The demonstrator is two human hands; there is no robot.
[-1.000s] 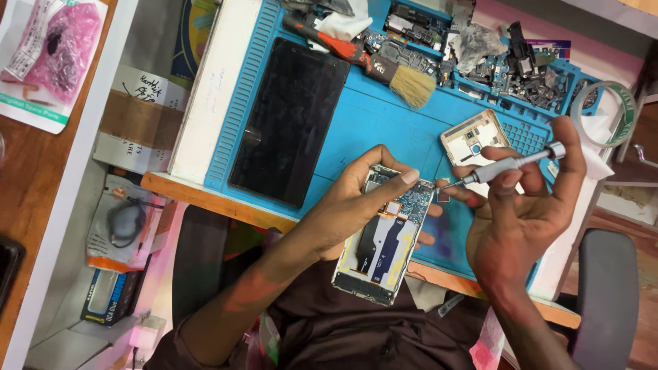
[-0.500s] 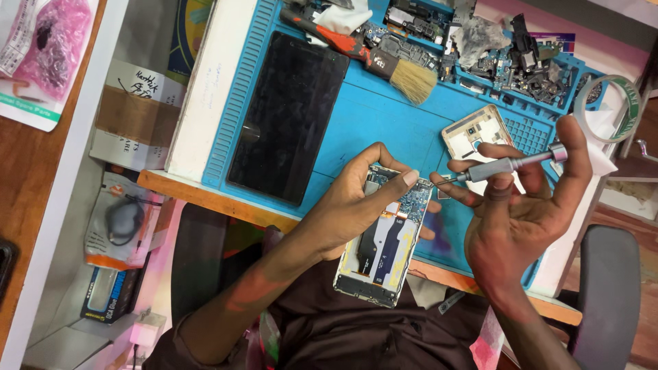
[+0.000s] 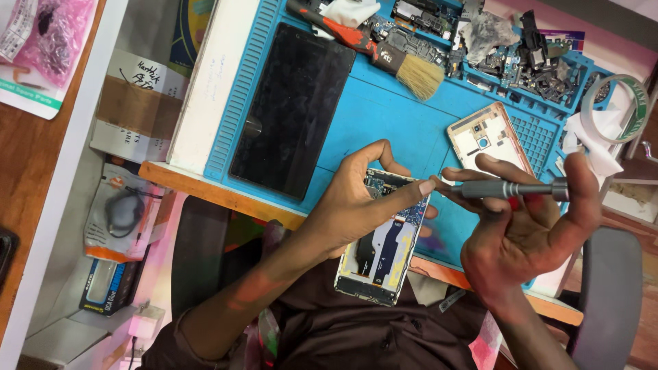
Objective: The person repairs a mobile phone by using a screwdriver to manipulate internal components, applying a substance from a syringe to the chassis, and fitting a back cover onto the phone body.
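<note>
Gripping opened phone [image 3: 384, 247], screwdriver [image 3: 510, 188], pink packet [image 3: 41, 41]

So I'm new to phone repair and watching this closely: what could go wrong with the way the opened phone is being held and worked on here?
The opened phone hangs past the bench edge over the lap, steadied only by the left hand; a slip could drop it. The screwdriver in the right hand points at the exposed board, so a skid might scratch parts. Any loosened screw could fall off the blue mat and be lost.
</note>
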